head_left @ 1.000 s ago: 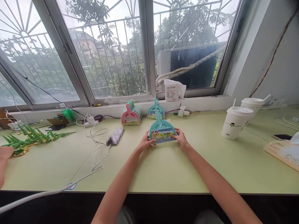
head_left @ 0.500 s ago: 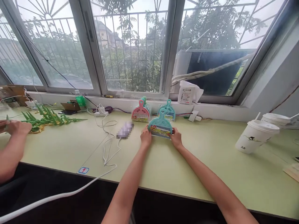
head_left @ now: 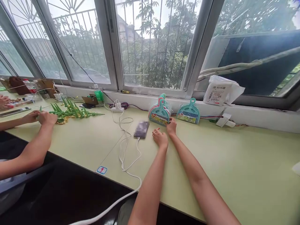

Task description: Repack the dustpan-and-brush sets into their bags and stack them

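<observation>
A teal dustpan-and-brush set [head_left: 159, 116] in clear wrap stands upright at the front of a row of similar sets, with a pink one just behind it. My right hand [head_left: 172, 126] grips its lower right edge between thumb and fingers. Just in front of the row, my left hand [head_left: 160, 137] is over the table, fingers loosely bent and apart, holding nothing. Another teal dustpan set [head_left: 188, 112] leans by the wall to the right, apart from the row.
A blurred-out phone-like object [head_left: 141, 130] with a white cable [head_left: 126, 171] lies left of my hands. A white packet [head_left: 220, 90] sits on the sill; a power strip [head_left: 225, 120] is below it. A co-worker's hands [head_left: 45, 118] are beside green spiky pieces [head_left: 70, 110].
The teal dustpan set moved from mid-table back to the front of the row. My left hand let go of it; my right stays on it. The view turned right.
</observation>
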Tool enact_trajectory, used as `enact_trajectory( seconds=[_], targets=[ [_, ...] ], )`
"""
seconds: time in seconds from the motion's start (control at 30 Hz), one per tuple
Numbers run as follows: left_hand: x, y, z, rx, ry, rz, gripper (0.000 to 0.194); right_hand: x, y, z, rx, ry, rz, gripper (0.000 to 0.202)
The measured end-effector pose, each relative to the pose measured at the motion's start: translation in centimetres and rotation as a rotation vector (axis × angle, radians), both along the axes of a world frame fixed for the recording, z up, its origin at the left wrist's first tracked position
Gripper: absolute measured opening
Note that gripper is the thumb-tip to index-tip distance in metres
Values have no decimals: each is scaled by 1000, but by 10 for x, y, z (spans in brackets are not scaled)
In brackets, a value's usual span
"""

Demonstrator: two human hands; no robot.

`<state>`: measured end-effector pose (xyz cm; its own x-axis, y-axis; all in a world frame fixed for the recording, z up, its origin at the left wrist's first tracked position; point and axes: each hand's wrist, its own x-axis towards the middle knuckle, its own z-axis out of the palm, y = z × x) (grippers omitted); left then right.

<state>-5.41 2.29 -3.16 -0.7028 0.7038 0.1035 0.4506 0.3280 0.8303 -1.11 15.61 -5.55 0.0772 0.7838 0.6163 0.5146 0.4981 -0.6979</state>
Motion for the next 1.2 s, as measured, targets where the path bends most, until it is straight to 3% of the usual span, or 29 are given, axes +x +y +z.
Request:
enact_trajectory(
  seconds=[0.17, 0.3, 0.37, 0.5, 0.7, 0.9, 1.0, 1.07, 1.13, 1.2],
  targets=[
    [2, 4, 0, -15, 13, -57, 35, -14, 15, 0, 17, -87, -22, 37],
    [3, 4, 2, -31, 11, -84, 32, -17, 16, 1, -10, -169, -139, 38],
    [3, 4, 2, -31, 9, -102, 31, -17, 15, 2, -18, -174, -121, 40],
    [4, 4, 2, -41, 20, -137, 30, -18, 15, 2, -61, -142, -18, 44],
    [5, 7, 0, -60, 56, -168, 30, -15, 21, 3, -189, -93, -48, 38],
    [3, 6, 2, -48, 35, -157, 30, -6, 9, 13, -96, 89, -85, 36],
    [2, 5, 4, -59, 29, -162, 30, 18, 11, 17, 31, 164, -290, 31],
    [2, 6, 4, -65, 29, -169, 29, 49, 22, 15, 54, 174, -474, 30],
    [1, 6, 5, -66, 34, -173, 29, 88, 41, 11, -24, 204, -633, 35],
    [1, 8, 5, -66, 42, -177, 30, 128, 60, 6, -176, 236, -687, 41]
  ],
)
